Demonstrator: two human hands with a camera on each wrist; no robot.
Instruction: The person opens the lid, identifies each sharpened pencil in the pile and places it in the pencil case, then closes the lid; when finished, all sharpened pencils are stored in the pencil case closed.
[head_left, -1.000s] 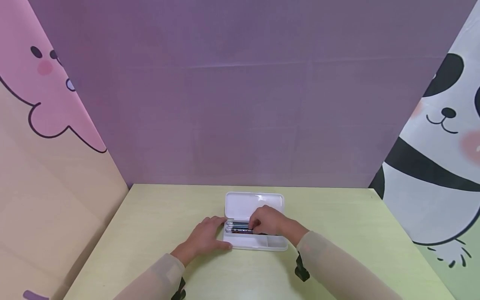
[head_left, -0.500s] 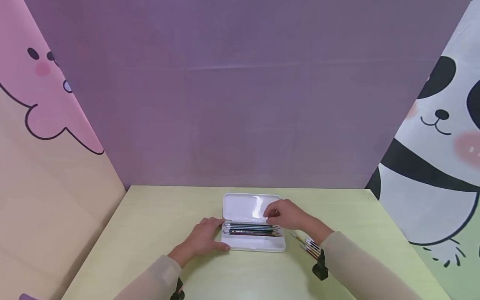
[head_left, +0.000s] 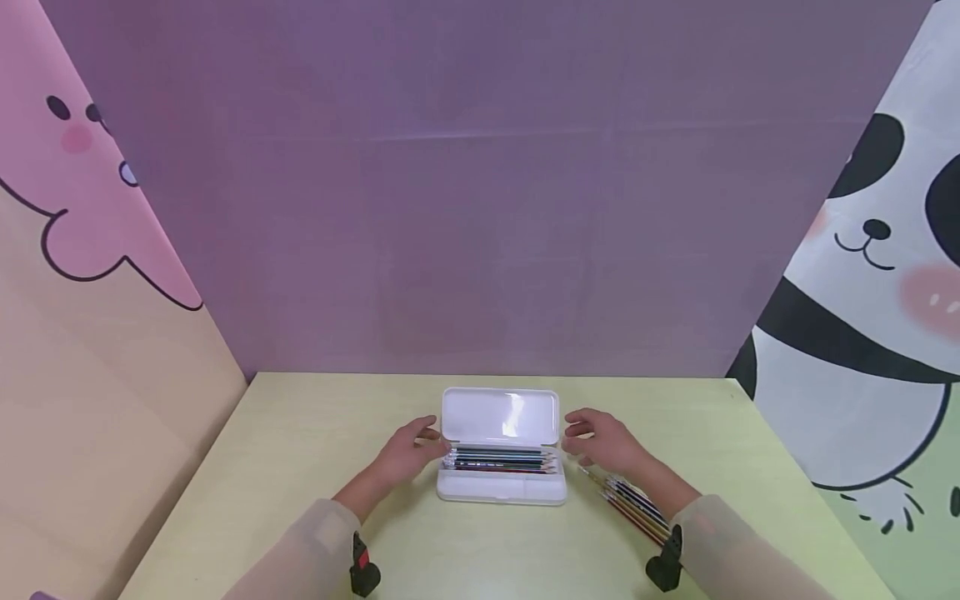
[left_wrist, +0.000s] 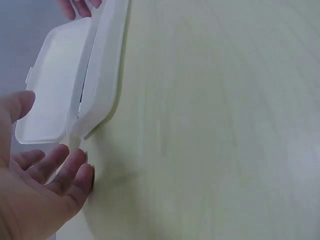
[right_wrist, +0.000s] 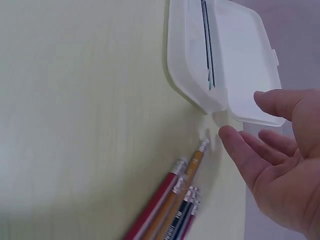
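A white pencil case [head_left: 501, 492] lies on the table with its lid [head_left: 480, 414] tipped back. Several dark pencils [head_left: 501, 458] rest side by side in its rear compartment. At the case's left end is my left hand [head_left: 405, 454], its fingers spread and relaxed; in the left wrist view the hand [left_wrist: 47, 187] holds nothing. Just off the right end hovers my right hand [head_left: 603, 442], loosely spread; in the right wrist view its palm [right_wrist: 282, 200] is bare. More pencils [head_left: 633, 504], red, yellow and dark, lie on the table under the right wrist.
The pale wooden table [head_left: 300, 417] ends at a purple backdrop [head_left: 480, 250]. Side walls carry a pink cartoon figure [head_left: 90, 167] on the left and a panda picture [head_left: 862, 333] on the right. Black wrist cameras [head_left: 363, 571] sit at both cuffs.
My right hand has drawn back from the pencils in the case and moved right, past its end. My left hand has lifted off the case's left edge.
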